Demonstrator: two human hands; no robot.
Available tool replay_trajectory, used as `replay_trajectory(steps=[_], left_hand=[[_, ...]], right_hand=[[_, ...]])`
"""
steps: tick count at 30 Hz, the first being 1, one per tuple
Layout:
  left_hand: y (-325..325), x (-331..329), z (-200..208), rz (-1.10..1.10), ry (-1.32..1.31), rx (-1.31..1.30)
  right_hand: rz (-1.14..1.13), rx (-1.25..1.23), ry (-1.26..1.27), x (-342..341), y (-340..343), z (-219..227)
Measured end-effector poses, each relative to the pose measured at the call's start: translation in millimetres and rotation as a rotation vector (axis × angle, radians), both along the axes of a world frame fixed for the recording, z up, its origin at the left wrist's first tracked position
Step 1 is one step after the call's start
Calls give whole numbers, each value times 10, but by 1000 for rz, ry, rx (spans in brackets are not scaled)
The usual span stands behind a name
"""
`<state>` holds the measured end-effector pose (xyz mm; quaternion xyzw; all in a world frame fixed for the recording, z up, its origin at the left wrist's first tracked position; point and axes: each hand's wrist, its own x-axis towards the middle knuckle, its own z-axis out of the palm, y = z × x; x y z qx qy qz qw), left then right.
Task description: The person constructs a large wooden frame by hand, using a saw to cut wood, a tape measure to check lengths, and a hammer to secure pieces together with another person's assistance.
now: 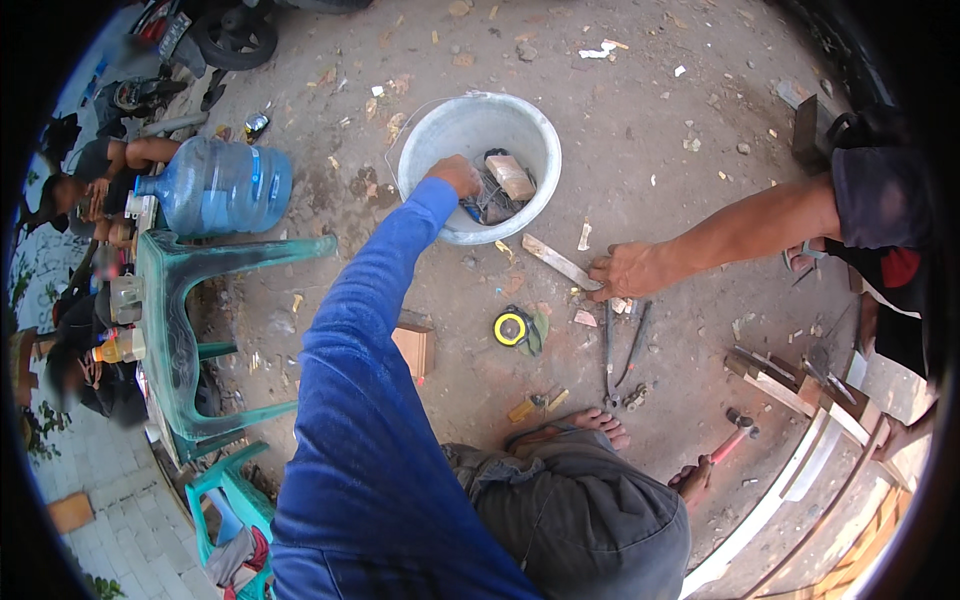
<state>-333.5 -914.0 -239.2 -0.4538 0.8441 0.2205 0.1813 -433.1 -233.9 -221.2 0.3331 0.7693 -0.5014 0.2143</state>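
My left hand (458, 176), at the end of a blue sleeve, reaches into a pale grey bucket (547, 150). Its fingers are curled downward over dark tools and wire, and whatever they grip is hidden. Inside the bucket, a wooden block (511, 177) lies on top of the tools. Low at the right, beside my bent knee, my right hand (693, 480) is closed round the red handle of a hammer (735, 440), head pointing up and away.
A co-worker's hand (630, 270) touches a wooden strip (560, 262). Nearby lie long-handled pincers (610, 355) and a yellow tape roll (510, 328). A green plastic chair (165, 330) and blue water jug (228, 187) are left; a wooden frame (790, 395) stands right.
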Motion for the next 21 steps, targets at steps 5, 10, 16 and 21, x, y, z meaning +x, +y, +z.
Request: replay_trajectory(steps=[5,10,16,21], left_hand=[[274,-402,-88,-120,-126,82],[481,-484,-231,48,-125,-67],[277,-470,-810,301,15,-65],[104,-294,-961,51,-16,-112]], right_hand=[[-5,36,-15,-26,37,33],[-19,14,14,3,-7,6],[-49,46,19,36,-144,-13],[-54,4,-102,34,-189,24]])
